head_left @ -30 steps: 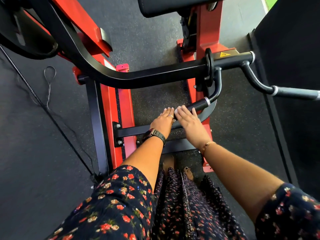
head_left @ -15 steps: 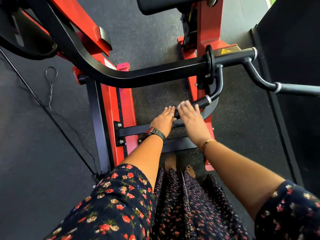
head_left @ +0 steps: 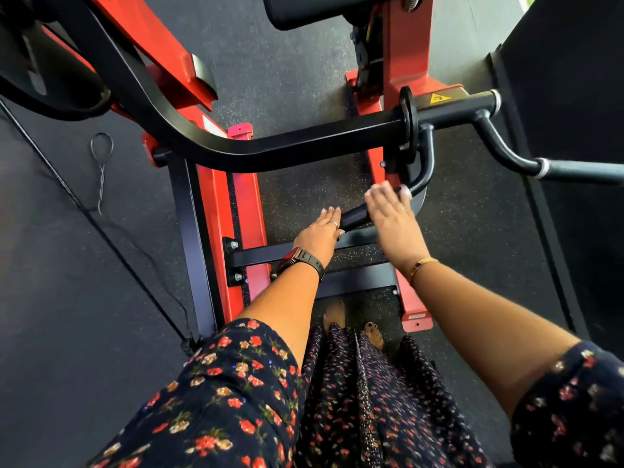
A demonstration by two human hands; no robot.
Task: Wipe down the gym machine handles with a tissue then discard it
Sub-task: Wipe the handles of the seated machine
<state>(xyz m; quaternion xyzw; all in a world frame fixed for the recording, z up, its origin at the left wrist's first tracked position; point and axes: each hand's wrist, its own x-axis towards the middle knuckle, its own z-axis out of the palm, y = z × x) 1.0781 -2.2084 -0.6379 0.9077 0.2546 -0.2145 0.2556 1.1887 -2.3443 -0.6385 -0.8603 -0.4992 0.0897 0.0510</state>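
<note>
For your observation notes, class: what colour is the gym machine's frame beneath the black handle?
Red. The frame shows best in the head view.

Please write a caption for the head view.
Left hand and right hand touch the black handle of a red gym machine.

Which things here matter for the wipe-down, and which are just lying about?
Job: black lower machine handle; right hand laid over it; left hand at its end; black outer handle at right. Tissue not seen.
Lying about: thin looped wire on floor; black weight plate.
</note>
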